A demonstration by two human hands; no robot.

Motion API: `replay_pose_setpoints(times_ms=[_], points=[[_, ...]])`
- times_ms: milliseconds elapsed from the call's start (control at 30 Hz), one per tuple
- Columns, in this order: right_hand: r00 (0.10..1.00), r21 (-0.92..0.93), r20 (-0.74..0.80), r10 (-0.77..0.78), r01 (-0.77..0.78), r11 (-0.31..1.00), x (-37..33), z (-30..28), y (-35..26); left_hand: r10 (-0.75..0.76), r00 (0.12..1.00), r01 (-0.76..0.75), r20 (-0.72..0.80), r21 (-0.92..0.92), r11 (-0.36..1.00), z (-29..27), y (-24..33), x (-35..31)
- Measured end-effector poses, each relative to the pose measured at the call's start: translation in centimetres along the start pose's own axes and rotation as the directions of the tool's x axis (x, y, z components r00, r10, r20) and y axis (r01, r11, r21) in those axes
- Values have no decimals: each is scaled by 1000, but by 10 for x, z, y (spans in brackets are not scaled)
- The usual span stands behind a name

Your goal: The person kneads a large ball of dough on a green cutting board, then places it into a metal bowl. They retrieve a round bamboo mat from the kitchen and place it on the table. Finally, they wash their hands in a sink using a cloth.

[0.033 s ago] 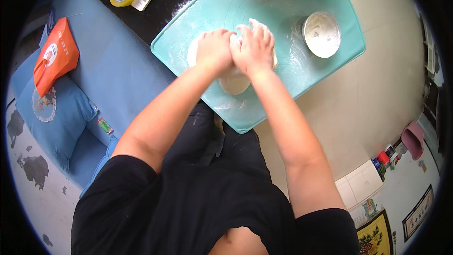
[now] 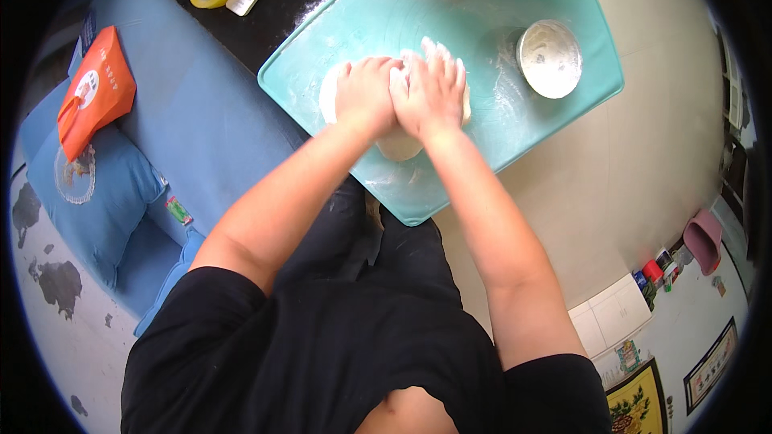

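Dough (image 2: 398,145) pressed flat mid-mat, toward near edge of teal mat (image 2: 450,0). Left hand (image 2: 366,96) and right hand (image 2: 430,92) laid side by side directly on top, fingers extended, gripping nothing. Small bowl (image 2: 549,58) near mat's right corner.

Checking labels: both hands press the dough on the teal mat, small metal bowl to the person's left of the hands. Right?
Not quite. The head view shows the left hand and right hand pressing the dough on the teal mat, but the small metal bowl sits to the person's right of the hands, not left.
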State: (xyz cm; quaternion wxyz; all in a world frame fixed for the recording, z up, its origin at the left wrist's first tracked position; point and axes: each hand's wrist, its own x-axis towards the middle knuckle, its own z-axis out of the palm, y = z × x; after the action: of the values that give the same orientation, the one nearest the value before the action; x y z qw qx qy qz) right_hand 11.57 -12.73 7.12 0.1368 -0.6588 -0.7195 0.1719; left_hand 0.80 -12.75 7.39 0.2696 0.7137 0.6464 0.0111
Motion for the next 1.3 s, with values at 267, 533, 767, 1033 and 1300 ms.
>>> replay_pose_setpoints(times_ms=[267,533,767,1033,1300], points=[[976,125,-219,15,13,992,-75,26,-1,-32,894,14,-446,-43,999,59,-5,-60],[965,87,-257,-57,82,993,-22,54,36,157,879,-148,-451,56,987,61,-21,4],[986,60,-142,-84,93,994,27,48,54,161,931,-161,-327,28,987,34,-17,54],[979,28,-132,-155,160,987,69,47,67,205,947,-203,-249,36,979,14,-19,97],[967,39,-164,-195,204,978,89,51,81,300,894,-300,-334,54,953,20,-23,124]])
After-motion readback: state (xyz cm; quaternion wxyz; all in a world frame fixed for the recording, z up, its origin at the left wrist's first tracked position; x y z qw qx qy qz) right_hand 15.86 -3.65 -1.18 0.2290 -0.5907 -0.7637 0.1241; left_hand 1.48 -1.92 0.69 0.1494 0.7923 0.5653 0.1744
